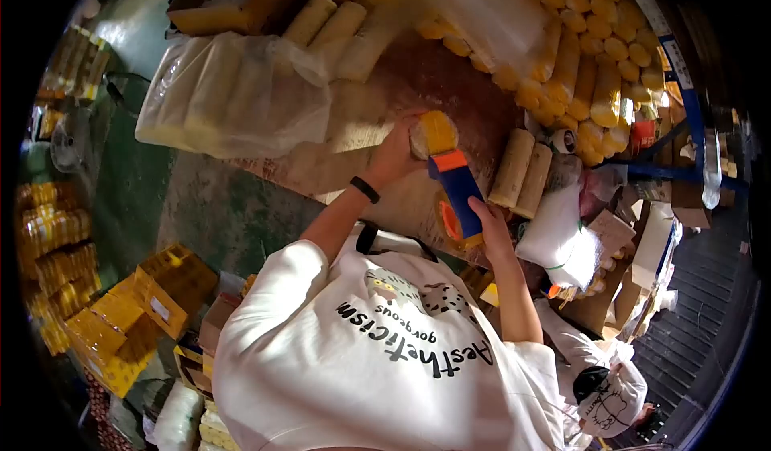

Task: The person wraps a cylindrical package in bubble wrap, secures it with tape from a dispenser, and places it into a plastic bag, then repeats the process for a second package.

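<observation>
My left hand (395,155) is wrapped round a pale cylindrical roll (421,139) above the work table. Yellow tape (438,132) lies over the end of that roll. A blue tape dispenser (460,198) with an orange front edge touches the tape, and its orange-cored tape roll (450,220) hangs at the lower end. My right hand (491,224) grips the dispenser by its lower part.
Rolls in a clear plastic bag (233,97) lie at the table's left, near an open cardboard box (233,5). Yellow-ended rolls (586,41) are stacked at upper right. Two pale rolls (520,171) lie right of the dispenser. Another person (614,395) is at lower right.
</observation>
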The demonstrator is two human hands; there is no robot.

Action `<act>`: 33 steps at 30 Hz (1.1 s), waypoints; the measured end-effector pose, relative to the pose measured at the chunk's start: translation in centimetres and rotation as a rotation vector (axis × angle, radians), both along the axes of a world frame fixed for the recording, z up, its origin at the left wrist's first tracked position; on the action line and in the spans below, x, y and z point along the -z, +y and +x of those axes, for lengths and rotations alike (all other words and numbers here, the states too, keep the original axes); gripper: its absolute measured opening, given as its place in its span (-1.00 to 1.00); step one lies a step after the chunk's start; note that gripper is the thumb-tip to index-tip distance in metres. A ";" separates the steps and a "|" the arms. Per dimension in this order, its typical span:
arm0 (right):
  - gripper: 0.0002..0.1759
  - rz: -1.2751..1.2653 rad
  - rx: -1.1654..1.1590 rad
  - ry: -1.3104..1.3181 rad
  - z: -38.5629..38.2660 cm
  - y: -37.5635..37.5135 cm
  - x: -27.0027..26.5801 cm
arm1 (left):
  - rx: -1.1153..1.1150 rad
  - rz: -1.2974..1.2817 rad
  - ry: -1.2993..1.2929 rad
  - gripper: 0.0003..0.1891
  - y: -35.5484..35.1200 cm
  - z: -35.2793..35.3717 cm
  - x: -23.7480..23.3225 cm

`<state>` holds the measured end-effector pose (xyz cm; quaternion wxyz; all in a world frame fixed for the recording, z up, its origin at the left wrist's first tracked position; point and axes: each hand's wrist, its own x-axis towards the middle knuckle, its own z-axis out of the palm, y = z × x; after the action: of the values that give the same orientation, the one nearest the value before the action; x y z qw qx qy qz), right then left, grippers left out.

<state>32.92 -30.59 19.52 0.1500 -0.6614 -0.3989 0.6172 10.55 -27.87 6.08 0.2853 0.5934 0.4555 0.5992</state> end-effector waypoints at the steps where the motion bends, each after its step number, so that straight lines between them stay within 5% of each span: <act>1: -0.39 0.008 0.000 -0.005 0.1 0.1 0.6 | 0.053 -0.059 0.090 -0.14 -0.3 -0.7 -1.1; 3: -0.34 0.052 -0.006 -0.005 0.7 0.1 2.2 | 0.155 -0.177 0.277 -0.18 -1.2 -2.7 -3.2; 6: -0.28 0.134 -0.020 -0.012 1.3 0.0 3.5 | 0.337 -0.277 0.136 -0.37 -0.5 -5.7 -4.5; 9: -0.29 0.179 -0.054 -0.029 -0.1 -0.3 3.7 | 0.253 -0.007 0.228 -0.50 3.9 -4.6 -5.8; 12: -0.33 0.237 -0.109 -0.033 -0.4 -0.8 7.1 | 0.265 -0.499 0.665 -0.51 6.3 -1.9 -10.1; 15: -0.38 0.239 -0.148 -0.076 -1.2 -1.3 7.2 | 0.276 -0.513 0.931 -0.51 8.4 -0.7 -7.4; 20: -0.43 0.459 -0.144 -0.042 -2.4 -3.2 5.7 | 0.171 -0.445 1.025 -0.53 9.5 -1.3 -5.8; 29: -0.41 0.167 -0.043 0.031 0.1 -6.3 10.4 | 0.133 -0.411 0.989 -0.63 10.1 -2.2 -4.9; 33: -0.30 0.167 -0.158 -0.224 -0.6 -3.2 13.7 | 0.169 -0.400 0.934 -0.66 10.1 -0.6 -6.1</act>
<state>32.36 -33.80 5.77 0.1099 -0.6778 -0.5138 0.5143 9.99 -17.75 12.20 0.2068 0.7664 0.5904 0.1460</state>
